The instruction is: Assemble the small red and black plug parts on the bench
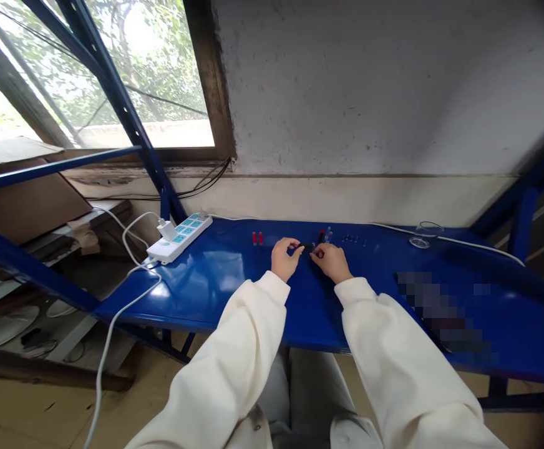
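My left hand (285,258) and my right hand (332,262) are close together above the blue tabletop (197,280). Between them is a small dark, stick-like piece (306,246), pinched in the fingertips at both ends; its kind is too small to make out. Just beyond my right hand stand a small black piece with a red top (321,236) and some small clear pieces (329,234). To the left of my left hand, two small red cylinders with pale ends (257,238) stand side by side.
A white power strip (183,238) with a plug and cable lies at the left. Several tiny dark bits (349,238) sit right of the clear pieces. A clear cup (425,235) stands farther right, near a blurred-out dark flat object (433,312). Blue frame posts (134,125) rise at the left.
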A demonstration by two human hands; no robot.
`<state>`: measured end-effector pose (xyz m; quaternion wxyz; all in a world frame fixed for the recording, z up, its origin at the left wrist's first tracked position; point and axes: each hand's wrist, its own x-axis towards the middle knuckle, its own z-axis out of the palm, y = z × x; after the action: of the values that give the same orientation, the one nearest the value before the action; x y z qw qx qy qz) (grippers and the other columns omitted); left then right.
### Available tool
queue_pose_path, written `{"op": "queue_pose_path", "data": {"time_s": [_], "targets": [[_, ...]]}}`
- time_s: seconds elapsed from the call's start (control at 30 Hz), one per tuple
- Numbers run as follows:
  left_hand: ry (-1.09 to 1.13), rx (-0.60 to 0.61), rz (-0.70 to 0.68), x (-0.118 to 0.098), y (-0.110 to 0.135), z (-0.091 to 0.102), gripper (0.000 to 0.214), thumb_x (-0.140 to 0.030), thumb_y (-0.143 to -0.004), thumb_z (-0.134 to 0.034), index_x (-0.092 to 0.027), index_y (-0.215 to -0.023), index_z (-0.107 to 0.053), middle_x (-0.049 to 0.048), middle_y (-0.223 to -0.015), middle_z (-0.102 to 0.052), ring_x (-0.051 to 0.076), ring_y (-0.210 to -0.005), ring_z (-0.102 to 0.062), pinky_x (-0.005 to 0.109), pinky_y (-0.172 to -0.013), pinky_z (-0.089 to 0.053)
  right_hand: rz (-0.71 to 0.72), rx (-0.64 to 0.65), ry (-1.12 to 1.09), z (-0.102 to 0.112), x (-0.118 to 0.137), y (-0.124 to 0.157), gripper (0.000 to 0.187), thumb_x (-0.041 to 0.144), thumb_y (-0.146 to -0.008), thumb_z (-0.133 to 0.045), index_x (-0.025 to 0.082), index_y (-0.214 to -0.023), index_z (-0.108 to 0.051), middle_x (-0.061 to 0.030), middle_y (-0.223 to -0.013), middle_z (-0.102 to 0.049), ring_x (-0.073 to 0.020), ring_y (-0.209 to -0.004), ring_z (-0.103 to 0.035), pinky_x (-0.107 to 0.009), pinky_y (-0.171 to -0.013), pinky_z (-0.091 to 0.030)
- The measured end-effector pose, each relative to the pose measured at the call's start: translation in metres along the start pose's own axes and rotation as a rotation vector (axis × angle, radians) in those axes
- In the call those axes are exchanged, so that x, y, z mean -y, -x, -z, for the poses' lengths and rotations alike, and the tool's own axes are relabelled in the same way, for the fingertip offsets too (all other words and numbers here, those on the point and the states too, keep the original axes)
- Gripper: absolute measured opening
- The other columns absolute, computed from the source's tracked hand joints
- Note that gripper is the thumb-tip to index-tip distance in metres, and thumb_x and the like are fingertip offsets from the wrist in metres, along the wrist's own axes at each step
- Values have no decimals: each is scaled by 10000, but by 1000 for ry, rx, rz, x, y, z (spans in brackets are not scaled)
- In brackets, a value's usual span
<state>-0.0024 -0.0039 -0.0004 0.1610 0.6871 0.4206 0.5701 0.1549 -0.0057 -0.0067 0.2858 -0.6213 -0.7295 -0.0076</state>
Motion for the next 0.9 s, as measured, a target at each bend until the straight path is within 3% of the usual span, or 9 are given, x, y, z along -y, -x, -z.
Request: {"op": "queue_pose_path", "data": {"time_s": [0.43, 0.53, 0.67, 0.8, 0.9], "targets": [[-62, 11, -82, 1, 1, 1, 78, -228, -744, -571, -182, -803, -591, 31, -785, -604, 136, -710, -538, 299, -711, -457, 15, 9, 72, 4, 4, 3, 125, 251, -729, -483, 177, -631, -507, -22, -650, -576, -150, -638, -504, -255, -570, -219], [-116, 77, -150, -3, 2, 4, 194, -263, -797, -510, -201, -961, -593, 50, -907, -613, 152, -808, -550, 315, -772, -450, 8, 11, 89, 5, 4, 4, 122, 241, -726, -478, 175, -625, -494, -24, -658, -577, -150, -642, -505, -256, -576, -217], [-204, 218, -236, -10, 4, 5, 372, -287, -838, -439, -242, -1206, -476, 56, -1070, -570, 168, -971, -522, 342, -882, -407, -7, 4, 88, 7, 6, 5, 129, 253, -730, -478, 174, -629, -492, -23, -654, -570, -149, -638, -503, -256, -574, -218], [-272, 354, -248, -9, 6, 3, 387, -299, -844, -417, -259, -1226, -469, 60, -1043, -566, 176, -951, -526, 347, -862, -416, -26, -31, 61, 6, 4, 4, 134, 271, -734, -484, 175, -648, -520, -25, -666, -574, -150, -646, -505, -257, -567, -215], [-252, 379, -261, -6, 7, 2, 384, -291, -844, -418, -252, -1222, -474, 66, -1016, -574, 180, -942, -531, 345, -854, -419, -13, -55, 36, 5, 2, 4, 147, 277, -741, -486, 173, -649, -536, -27, -658, -571, -149, -641, -501, -258, -563, -211]]}}
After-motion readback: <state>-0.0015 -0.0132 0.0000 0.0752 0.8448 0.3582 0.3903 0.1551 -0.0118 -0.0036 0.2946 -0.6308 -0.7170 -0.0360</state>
